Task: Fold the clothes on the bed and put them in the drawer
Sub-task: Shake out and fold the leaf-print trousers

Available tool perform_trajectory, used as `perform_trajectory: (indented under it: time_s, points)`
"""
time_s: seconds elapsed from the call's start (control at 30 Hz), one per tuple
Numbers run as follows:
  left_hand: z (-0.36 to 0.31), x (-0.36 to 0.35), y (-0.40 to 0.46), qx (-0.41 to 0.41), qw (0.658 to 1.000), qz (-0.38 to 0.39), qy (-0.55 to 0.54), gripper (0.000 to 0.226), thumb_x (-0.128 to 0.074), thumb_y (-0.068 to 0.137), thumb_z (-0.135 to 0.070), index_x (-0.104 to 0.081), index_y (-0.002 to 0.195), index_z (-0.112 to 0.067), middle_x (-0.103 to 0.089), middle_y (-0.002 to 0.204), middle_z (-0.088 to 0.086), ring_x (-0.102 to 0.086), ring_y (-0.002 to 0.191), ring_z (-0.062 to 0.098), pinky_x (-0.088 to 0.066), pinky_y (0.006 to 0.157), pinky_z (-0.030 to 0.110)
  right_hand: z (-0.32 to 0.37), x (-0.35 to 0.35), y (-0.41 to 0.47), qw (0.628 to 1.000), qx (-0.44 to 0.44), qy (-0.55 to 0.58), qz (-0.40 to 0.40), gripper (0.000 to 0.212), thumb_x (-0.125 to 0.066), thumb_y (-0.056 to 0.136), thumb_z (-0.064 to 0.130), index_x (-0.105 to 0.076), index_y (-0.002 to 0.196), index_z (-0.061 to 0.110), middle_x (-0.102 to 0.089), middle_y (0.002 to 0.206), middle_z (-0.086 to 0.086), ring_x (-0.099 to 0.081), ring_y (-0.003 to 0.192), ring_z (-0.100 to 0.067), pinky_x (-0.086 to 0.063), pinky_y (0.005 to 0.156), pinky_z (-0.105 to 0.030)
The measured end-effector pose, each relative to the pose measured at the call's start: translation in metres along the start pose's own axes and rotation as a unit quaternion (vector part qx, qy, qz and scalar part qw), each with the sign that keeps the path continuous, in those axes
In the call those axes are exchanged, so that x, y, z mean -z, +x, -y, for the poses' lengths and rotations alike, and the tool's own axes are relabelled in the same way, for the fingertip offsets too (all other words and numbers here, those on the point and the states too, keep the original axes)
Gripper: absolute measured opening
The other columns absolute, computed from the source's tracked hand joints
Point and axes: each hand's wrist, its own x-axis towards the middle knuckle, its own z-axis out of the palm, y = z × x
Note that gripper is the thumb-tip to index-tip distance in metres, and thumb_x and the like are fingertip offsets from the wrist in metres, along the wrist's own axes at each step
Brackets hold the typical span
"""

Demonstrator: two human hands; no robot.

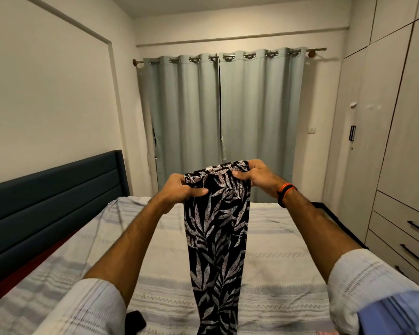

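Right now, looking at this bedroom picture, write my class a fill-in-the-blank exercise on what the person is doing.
1. Both hands hold up a leaf-print garment by its ____ edge.
2. The garment hangs above the ____.
3. The right hand has an orange and black band on its ____.
4. The left hand grips the garment's ____ corner.

Missing words: top; bed; wrist; left

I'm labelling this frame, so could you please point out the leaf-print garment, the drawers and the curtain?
leaf-print garment (215,238): head view, middle of the hanging cloth.
drawers (397,228): head view, front of the top drawer.
curtain (252,117): head view, right panel.
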Motion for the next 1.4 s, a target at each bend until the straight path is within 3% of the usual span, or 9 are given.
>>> perform_trajectory:
  time_s: [0.27,0.4,0.47,0.57,0.77,0.87,1.03,1.17,1.4]
  points:
    - [-0.027,0.005,0.022,-0.033,0.982,-0.056,0.176,0.024,-0.085,0.07,-0.013,-0.072,0.089,-0.008,-0.073,0.089,0.005,-0.069,0.086,0.015,-0.056,0.078,0.029,0.001,0.016,-0.002,0.988,0.031,-0.139,-0.053,0.031,-0.065,0.093,0.03,-0.071,0.108,0.003,-0.074,0.105,-0.01,-0.069,0.101,-0.027,-0.054,0.095,-0.041]
    - [-0.022,0.005,0.026,-0.017,0.958,-0.082,0.274,0.024,-0.082,0.075,-0.017,-0.071,0.095,-0.007,-0.071,0.09,0.004,-0.067,0.088,0.016,-0.054,0.078,0.027,0.009,0.015,-0.008,0.958,-0.004,-0.275,-0.085,0.036,-0.061,0.092,0.046,-0.071,0.101,0.012,-0.071,0.085,-0.001,-0.067,0.078,-0.021,-0.049,0.06,-0.021]
    - [-0.028,0.003,0.026,-0.026,0.949,-0.117,0.292,0.023,-0.079,0.08,-0.02,-0.071,0.097,-0.007,-0.07,0.092,0.004,-0.065,0.086,0.016,-0.052,0.076,0.024,0.015,0.016,-0.006,0.976,-0.03,-0.196,-0.086,0.026,-0.063,0.093,0.041,-0.066,0.095,0.015,-0.067,0.081,0.0,-0.066,0.065,-0.019,-0.042,0.04,-0.016]
    - [-0.048,0.005,0.029,-0.062,0.933,-0.171,0.309,0.026,-0.071,0.087,-0.034,-0.07,0.098,-0.01,-0.071,0.092,0.005,-0.068,0.085,0.019,-0.055,0.079,0.028,0.032,0.018,0.0,0.993,-0.029,0.015,-0.109,0.03,-0.062,0.096,0.031,-0.062,0.117,0.01,-0.057,0.122,-0.002,-0.074,0.074,-0.028,-0.057,0.048,-0.024]
    - [-0.084,0.005,0.024,-0.101,0.954,-0.215,0.183,0.029,-0.063,0.093,-0.03,-0.061,0.117,-0.013,-0.064,0.078,-0.007,-0.066,0.062,0.005,-0.056,0.065,0.024,0.067,0.015,0.0,0.981,-0.022,0.126,-0.146,0.018,-0.054,0.1,0.028,-0.058,0.109,0.013,-0.06,0.102,-0.003,-0.069,0.099,-0.034,-0.059,0.079,-0.041]
    - [-0.084,0.0,0.018,-0.069,0.97,-0.194,0.13,0.038,-0.064,0.094,-0.024,-0.054,0.127,-0.008,-0.067,0.08,-0.001,-0.073,0.067,0.017,-0.061,0.065,0.029,0.076,0.018,-0.008,0.983,-0.073,0.105,-0.129,0.019,-0.052,0.1,0.031,-0.054,0.094,0.013,-0.053,0.089,0.006,-0.068,0.092,-0.026,-0.059,0.061,-0.028]
    - [-0.116,0.005,0.018,-0.11,0.963,-0.237,0.061,0.047,-0.063,0.095,-0.024,-0.05,0.137,-0.008,-0.066,0.078,-0.001,-0.072,0.064,0.018,-0.06,0.056,0.026,0.112,0.032,0.004,0.98,0.006,0.076,-0.186,0.026,-0.054,0.1,0.034,-0.059,0.107,0.01,-0.062,0.11,-0.006,-0.056,0.051,-0.006,-0.039,0.035,-0.014]
    - [-0.111,0.004,0.009,-0.088,0.97,-0.222,0.042,0.04,-0.065,0.093,-0.021,-0.055,0.128,-0.005,-0.067,0.079,0.002,-0.071,0.058,0.016,-0.057,0.049,0.023,0.102,0.026,0.001,0.984,-0.019,0.091,-0.154,0.052,-0.054,0.099,0.031,-0.044,0.142,0.002,-0.033,0.156,-0.017,-0.069,0.066,-0.017,-0.048,0.038,-0.016]
    - [-0.142,0.012,0.0,-0.128,0.97,-0.205,0.012,0.01,-0.064,0.093,-0.017,-0.057,0.088,-0.012,-0.066,0.083,0.006,-0.068,0.049,0.011,-0.051,0.042,0.017,0.128,0.031,-0.003,0.975,0.018,0.139,-0.173,0.059,-0.054,0.099,0.028,-0.033,0.151,0.007,-0.02,0.161,-0.018,-0.071,0.078,-0.026,-0.05,0.038,-0.019]
